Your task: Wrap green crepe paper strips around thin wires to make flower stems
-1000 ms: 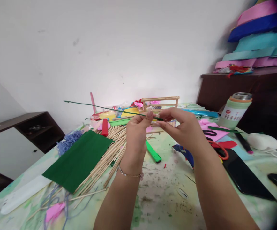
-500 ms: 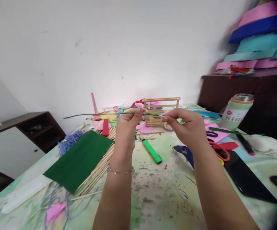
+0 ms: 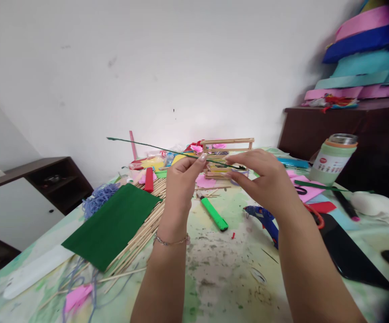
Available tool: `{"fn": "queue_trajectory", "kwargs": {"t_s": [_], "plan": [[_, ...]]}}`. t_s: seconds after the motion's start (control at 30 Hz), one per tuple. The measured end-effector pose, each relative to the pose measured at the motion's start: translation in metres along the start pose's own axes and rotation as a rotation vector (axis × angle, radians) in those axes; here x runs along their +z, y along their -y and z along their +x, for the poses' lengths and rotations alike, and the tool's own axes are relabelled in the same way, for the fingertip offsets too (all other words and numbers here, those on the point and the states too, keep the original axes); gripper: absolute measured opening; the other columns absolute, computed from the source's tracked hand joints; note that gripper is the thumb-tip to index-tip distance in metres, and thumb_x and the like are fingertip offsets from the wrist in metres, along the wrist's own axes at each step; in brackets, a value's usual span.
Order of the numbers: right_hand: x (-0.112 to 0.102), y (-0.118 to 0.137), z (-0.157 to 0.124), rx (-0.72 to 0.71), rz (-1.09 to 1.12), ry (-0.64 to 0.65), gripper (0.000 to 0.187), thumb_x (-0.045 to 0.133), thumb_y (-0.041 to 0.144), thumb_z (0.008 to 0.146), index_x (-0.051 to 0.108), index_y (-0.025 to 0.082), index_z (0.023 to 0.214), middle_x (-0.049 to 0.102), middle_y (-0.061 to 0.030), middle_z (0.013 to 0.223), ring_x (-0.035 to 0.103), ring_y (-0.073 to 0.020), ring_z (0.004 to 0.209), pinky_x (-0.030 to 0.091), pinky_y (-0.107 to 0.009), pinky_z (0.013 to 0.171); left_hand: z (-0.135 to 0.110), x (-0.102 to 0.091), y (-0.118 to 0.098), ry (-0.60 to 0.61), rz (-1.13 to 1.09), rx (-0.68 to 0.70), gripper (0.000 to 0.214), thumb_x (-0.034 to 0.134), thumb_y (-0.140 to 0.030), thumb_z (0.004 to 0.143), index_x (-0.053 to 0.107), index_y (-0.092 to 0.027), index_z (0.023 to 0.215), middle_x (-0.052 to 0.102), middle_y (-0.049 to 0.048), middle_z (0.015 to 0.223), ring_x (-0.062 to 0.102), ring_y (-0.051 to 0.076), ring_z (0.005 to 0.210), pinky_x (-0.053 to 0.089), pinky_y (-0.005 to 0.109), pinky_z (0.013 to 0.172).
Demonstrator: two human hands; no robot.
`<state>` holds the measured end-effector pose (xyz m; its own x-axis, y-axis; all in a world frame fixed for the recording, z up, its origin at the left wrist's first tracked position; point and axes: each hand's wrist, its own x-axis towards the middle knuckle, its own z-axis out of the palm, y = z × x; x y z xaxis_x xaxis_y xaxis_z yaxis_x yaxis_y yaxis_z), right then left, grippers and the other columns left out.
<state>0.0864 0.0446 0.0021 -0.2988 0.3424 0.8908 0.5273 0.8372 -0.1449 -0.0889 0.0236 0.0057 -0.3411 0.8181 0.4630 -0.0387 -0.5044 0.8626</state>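
Both my hands are raised above the table and pinch one thin green stick [image 3: 147, 146]. My left hand [image 3: 181, 184] grips it between thumb and fingertips near its right part. My right hand [image 3: 261, 179] pinches the stick's right end. The stick runs up and to the left, past my left hand, ending in a small bent tip. Below my hands lie a green highlighter [image 3: 214, 214] and a blue glue gun [image 3: 265, 220]. A small frame of wooden sticks [image 3: 228, 144] stands behind my hands.
A green sheet [image 3: 112, 224] lies over a heap of wooden sticks [image 3: 144, 229] at the left, by purple yarn [image 3: 97, 197]. At the right stand a green bottle [image 3: 332, 159], red scissors [image 3: 312, 211] and a black phone [image 3: 349, 255]. Coloured sheets are stacked on a dark cabinet [image 3: 342, 121].
The stick dipped to level half a second ago and now slants up to the left again. Both hands stayed pinched on it and shifted slightly right.
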Motion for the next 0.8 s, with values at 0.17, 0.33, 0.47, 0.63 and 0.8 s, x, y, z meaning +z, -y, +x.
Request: {"fn": "queue_trajectory", "kwargs": {"t_s": [0.17, 0.33, 0.47, 0.63, 0.8], "plan": [[0.007, 0.010, 0.001, 0.043, -0.057, -0.070, 0.010, 0.068, 0.023, 0.082, 0.070, 0.025, 0.073, 0.071, -0.0010, 0.071, 0.064, -0.0223, 0.084, 0.032, -0.051, 0.102, -0.004, 0.003, 0.001, 0.007, 0.046, 0.030, 0.018, 0.074, -0.032, 0.073, 0.070, -0.018, 0.061, 0.065, 0.0007, 0.061, 0.055, 0.011, 0.061, 0.043, 0.024, 0.061], [0.005, 0.014, 0.003, 0.308, 0.181, 0.103, 0.028, 0.065, 0.028, 0.083, 0.066, 0.022, 0.055, 0.067, 0.0014, 0.060, 0.061, -0.0175, 0.066, 0.036, -0.049, 0.095, -0.005, 0.001, 0.007, 0.008, 0.063, 0.242, 0.017, 0.074, -0.030, 0.076, 0.070, -0.019, 0.063, 0.062, 0.0000, 0.065, 0.056, 0.012, 0.067, 0.045, 0.027, 0.070], [0.009, 0.016, 0.002, 0.254, 0.148, 0.071, 0.030, 0.062, 0.030, 0.085, 0.066, 0.023, 0.056, 0.067, 0.0014, 0.061, 0.062, -0.0179, 0.069, 0.034, -0.052, 0.098, -0.003, 0.000, 0.011, -0.035, 0.019, 0.246, 0.018, 0.074, -0.028, 0.075, 0.069, -0.020, 0.060, 0.061, -0.0006, 0.062, 0.054, 0.012, 0.064, 0.044, 0.028, 0.068], [0.020, 0.016, -0.003, -0.041, -0.168, -0.202, 0.018, 0.061, 0.024, 0.087, 0.070, 0.031, 0.073, 0.070, 0.0037, 0.064, 0.065, -0.0233, 0.091, 0.010, -0.059, 0.109, -0.002, 0.000, 0.009, -0.112, -0.058, 0.205, 0.021, 0.074, -0.030, 0.074, 0.068, -0.019, 0.057, 0.060, -0.0014, 0.058, 0.052, 0.010, 0.060, 0.042, 0.025, 0.064], [0.023, 0.018, -0.003, -0.031, -0.164, -0.180, 0.008, 0.063, 0.030, 0.087, 0.070, 0.032, 0.091, 0.075, 0.0004, 0.078, 0.066, -0.0253, 0.098, 0.010, -0.059, 0.109, -0.004, -0.005, 0.001, -0.176, 0.017, 0.290, 0.020, 0.073, -0.029, 0.075, 0.067, -0.019, 0.059, 0.059, -0.0018, 0.057, 0.051, 0.011, 0.060, 0.041, 0.025, 0.063]]}}
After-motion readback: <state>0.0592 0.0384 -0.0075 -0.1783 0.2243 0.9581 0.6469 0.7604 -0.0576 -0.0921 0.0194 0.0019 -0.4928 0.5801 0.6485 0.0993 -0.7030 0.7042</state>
